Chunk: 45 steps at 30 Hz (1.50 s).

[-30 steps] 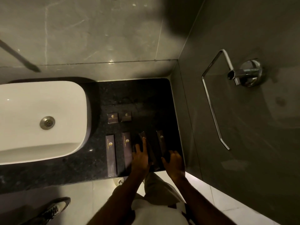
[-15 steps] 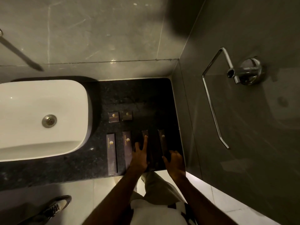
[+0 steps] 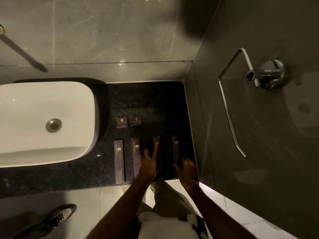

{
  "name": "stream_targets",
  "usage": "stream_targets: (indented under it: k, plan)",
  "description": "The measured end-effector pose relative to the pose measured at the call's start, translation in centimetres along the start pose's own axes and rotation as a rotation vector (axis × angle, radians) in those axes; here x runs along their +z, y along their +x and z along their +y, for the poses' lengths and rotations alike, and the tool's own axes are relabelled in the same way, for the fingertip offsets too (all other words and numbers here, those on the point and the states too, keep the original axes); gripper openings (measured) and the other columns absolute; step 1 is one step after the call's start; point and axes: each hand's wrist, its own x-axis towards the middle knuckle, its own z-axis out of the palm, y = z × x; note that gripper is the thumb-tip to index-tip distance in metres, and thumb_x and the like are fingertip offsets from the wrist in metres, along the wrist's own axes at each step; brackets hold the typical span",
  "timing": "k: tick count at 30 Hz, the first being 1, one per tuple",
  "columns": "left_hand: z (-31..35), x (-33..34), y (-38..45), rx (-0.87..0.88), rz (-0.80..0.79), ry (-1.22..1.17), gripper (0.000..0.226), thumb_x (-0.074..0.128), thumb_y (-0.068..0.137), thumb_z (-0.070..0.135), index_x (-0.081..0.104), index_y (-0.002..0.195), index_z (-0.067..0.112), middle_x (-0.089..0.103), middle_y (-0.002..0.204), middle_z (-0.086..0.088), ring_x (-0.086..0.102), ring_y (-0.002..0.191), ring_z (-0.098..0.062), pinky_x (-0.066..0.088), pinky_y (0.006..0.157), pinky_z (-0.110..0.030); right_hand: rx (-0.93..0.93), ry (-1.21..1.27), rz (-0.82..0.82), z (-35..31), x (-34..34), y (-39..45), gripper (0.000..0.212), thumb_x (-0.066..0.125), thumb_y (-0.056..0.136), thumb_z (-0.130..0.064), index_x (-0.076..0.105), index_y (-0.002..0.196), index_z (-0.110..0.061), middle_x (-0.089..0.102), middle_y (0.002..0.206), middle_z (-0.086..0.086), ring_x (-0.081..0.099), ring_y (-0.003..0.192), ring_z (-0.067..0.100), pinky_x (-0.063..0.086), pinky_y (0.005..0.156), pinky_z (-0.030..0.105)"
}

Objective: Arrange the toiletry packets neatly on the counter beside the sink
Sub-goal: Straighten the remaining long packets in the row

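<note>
Now left hand (image 3: pixel 148 165) fingers spread on third long dark packet (image 3: pixel 156 140); right hand (image 3: pixel 187 170) curled on fourth long dark packet (image 3: pixel 175 149), black stone table (image 3: pixel 155 104).

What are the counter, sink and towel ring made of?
Counter: looks like polished dark granite, speckled with faint sheen. Sink: glossy white, likely glazed ceramic, with soft highlights. Towel ring: chromed or polished metal, mirror reflections on its mount.

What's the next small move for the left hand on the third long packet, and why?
Probably nudge the third long packet a little more, then lift the left hand. Its fingertip presses the packet flat on the counter, and the row looks nearly parallel, with the right hand on the fourth long packet.
</note>
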Motion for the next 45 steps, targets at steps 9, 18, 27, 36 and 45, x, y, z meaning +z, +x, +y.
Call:
stream_targets:
  k: [9, 18, 27, 36, 45]
  plan:
    - [-0.1, -0.5, 0.0, 0.036, 0.005, -0.027, 0.119, 0.079, 0.082, 0.029, -0.018, 0.149, 0.045, 0.011, 0.157, -0.019, 0.034, 0.138, -0.044, 0.042, 0.112, -0.059, 0.021, 0.004, 0.008, 0.1, 0.0, -0.1, 0.043, 0.063, 0.093, -0.042, 0.064, 0.122, -0.009, 0.061, 0.121, 0.013, 0.062, 0.110, 0.026, 0.056, 0.092, 0.037]
    - [2.7, -7.6, 4.7, 0.205, 0.344, -0.249, 0.064, 0.064, 0.093, 0.028, 0.031, 0.148, 0.026, 0.038, 0.144, -0.009, 0.051, 0.126, -0.027, 0.055, 0.099, -0.047, -0.255, 0.081, 0.463, -5.9, -2.9, 5.5, 0.045, 0.079, 0.084, -0.026, 0.068, 0.121, -0.004, 0.066, 0.117, 0.021, 0.065, 0.108, 0.035, 0.054, 0.092, 0.040]
    - [7.1, -11.3, 14.8, 0.433, 0.111, 0.296, 0.075, 0.075, 0.083, 0.021, 0.035, 0.147, 0.018, 0.027, 0.154, -0.022, 0.039, 0.135, -0.044, 0.044, 0.109, -0.053, -0.179, -0.316, 0.148, -8.7, -3.0, 12.0, 0.046, 0.069, 0.084, -0.049, 0.062, 0.123, -0.026, 0.060, 0.123, 0.005, 0.050, 0.121, 0.031, 0.039, 0.107, 0.050]
    - [4.8, -8.8, 16.1, 0.375, 0.233, 0.150, 0.053, 0.072, 0.086, 0.029, 0.049, 0.133, 0.017, 0.053, 0.132, -0.012, 0.057, 0.117, -0.033, 0.057, 0.091, -0.047, -0.230, -0.137, 0.221, -9.3, -2.4, 13.0, 0.029, 0.068, 0.088, -0.022, 0.065, 0.116, -0.018, 0.060, 0.118, 0.005, 0.056, 0.112, 0.026, 0.051, 0.095, 0.043]
    - [2.2, -8.6, 15.5, 0.252, 0.333, -0.095, 0.054, 0.071, 0.084, 0.012, 0.049, 0.133, 0.016, 0.050, 0.137, -0.012, 0.057, 0.119, -0.031, 0.055, 0.096, -0.041, -0.255, -0.001, 0.248, -11.8, -2.5, 15.8, 0.032, 0.071, 0.087, -0.010, 0.064, 0.118, -0.009, 0.058, 0.123, 0.011, 0.060, 0.111, 0.027, 0.058, 0.092, 0.042]
